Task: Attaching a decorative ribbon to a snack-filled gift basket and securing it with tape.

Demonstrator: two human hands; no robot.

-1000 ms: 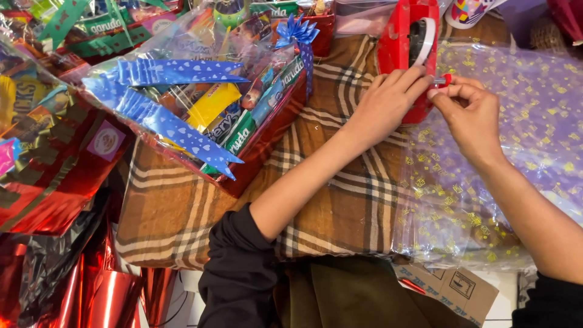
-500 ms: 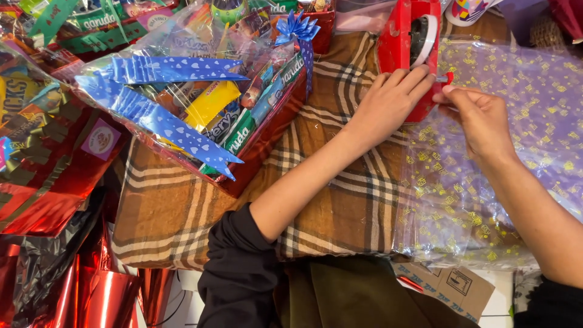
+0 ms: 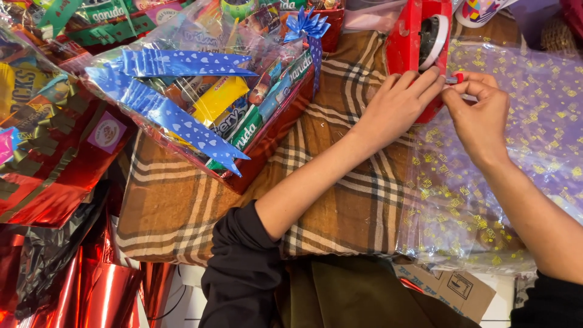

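A red tape dispenser (image 3: 408, 42) with a roll of clear tape stands on the brown checked cloth (image 3: 340, 200) at the top middle. My left hand (image 3: 398, 100) rests on the dispenser's front and steadies it. My right hand (image 3: 480, 112) pinches the tape end at the dispenser's cutter, fingers closed on it. Under my right hand lies a clear cellophane sheet (image 3: 486, 200) printed with small yellow squares.
A cellophane-wrapped red gift basket (image 3: 212, 103) of sweets with blue heart-printed ribbons lies to the left. Red foil-wrapped parcels (image 3: 54, 176) crowd the far left. A cardboard box (image 3: 452, 285) sits at the near edge, red foil rolls (image 3: 91, 291) at bottom left.
Both hands stay at the dispenser's cutter. My right hand's fingers have shifted slightly on the tape end.
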